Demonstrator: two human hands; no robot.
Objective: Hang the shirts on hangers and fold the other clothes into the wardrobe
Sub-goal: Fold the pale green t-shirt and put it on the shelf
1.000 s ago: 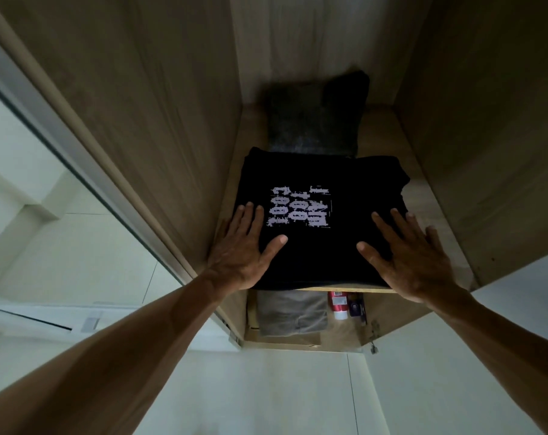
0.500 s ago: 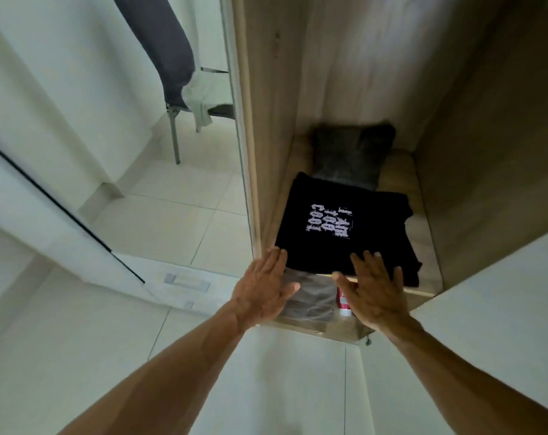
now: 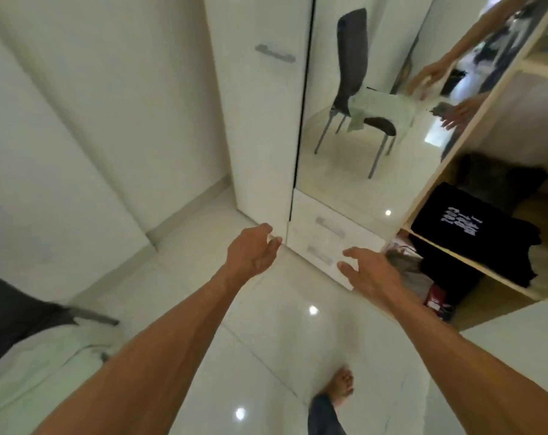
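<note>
Hands are hovering empty over the floor tiles, the left hand (image 3: 250,252) and the right hand (image 3: 369,271) both loosely spread and gripping nothing. Right of the right hand and a little beyond it, the folded black T-shirt (image 3: 473,224) is lying flat on the wardrobe shelf (image 3: 467,262). A darker folded pile (image 3: 498,174) is sitting behind it, and more clothes (image 3: 417,271) are bunching in the compartment beneath. Ahead of both hands, the mirror (image 3: 344,171) is showing a chair (image 3: 351,58) with a pale garment (image 3: 382,108) draped over it, probably the next piece and probably waiting behind the person.
</note>
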